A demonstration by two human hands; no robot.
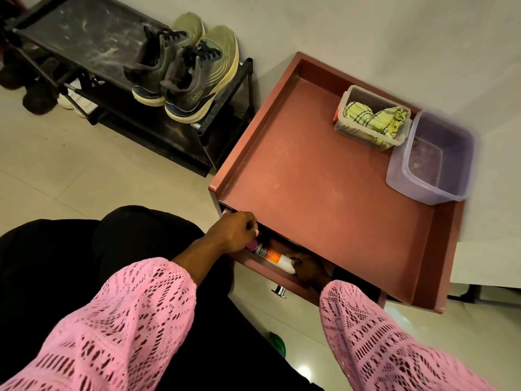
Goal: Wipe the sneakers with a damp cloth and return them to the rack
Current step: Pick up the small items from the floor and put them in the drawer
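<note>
A person in pink lace sleeves reaches both hands into a part-open drawer (282, 273) at lower centre of the frame. The left hand (235, 230) curls its fingers over the drawer's upper edge, gripping it; the right hand (308, 270) lies inside, fingers closed round the end of a white-and-orange tube (275, 258). The two sneakers (180, 67), still unwiped by the look of them, stand side by side on the top shelf of the black rack (84, 38) at upper left, toes to the wall and heels toward the camera, long axes running from lower left to upper right. They lie well up and left of both hands, with the left hand the nearer. One yellow cloth (375, 119) sits bundled in a clear tub (345, 128) at upper right, on the red bench (310, 179); just beside it stands one purple tub (439, 159), contents unclear. The cloth lies up and right of the hands, nearer the right. Counted: two sneakers, one cloth, two tubs, one tube. More shoes show dimly on and beside the lower rack shelves.
</note>
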